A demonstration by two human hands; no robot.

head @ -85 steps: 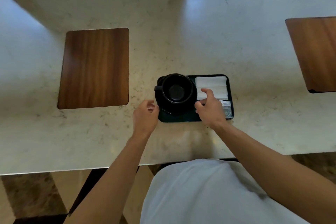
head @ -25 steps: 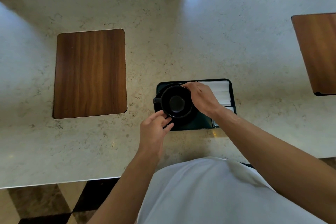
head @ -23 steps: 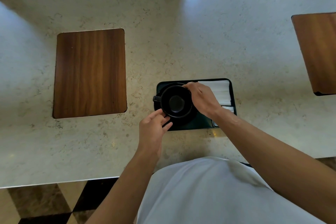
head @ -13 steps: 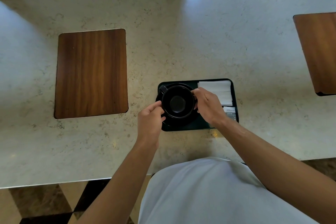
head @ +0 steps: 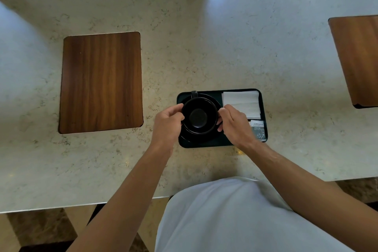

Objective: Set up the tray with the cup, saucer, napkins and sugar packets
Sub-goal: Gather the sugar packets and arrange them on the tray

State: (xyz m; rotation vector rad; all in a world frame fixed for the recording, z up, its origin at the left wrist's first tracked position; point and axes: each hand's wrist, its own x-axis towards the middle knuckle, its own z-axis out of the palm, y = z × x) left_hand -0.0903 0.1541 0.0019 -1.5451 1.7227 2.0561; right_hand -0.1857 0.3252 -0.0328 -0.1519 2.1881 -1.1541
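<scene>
A black cup (head: 199,115) stands on a black saucer (head: 212,101) in the left half of a dark tray (head: 206,144). The cup's handle points to the far left. My left hand (head: 167,124) grips the cup's left rim with thumb and fingers. My right hand (head: 235,122) holds its right rim. White napkins (head: 241,101) lie in the tray's far right corner. Sugar packets (head: 258,130) lie in the near right corner, partly hidden by my right hand.
The tray sits on a pale marble counter (head: 204,47) near its front edge. A wooden inset panel (head: 101,82) lies to the left and another (head: 358,57) at the far right. A window frame runs along the back.
Both hands have closed onto the cup's opposite sides. The cup has turned, so its handle swung from the left side to the far left.
</scene>
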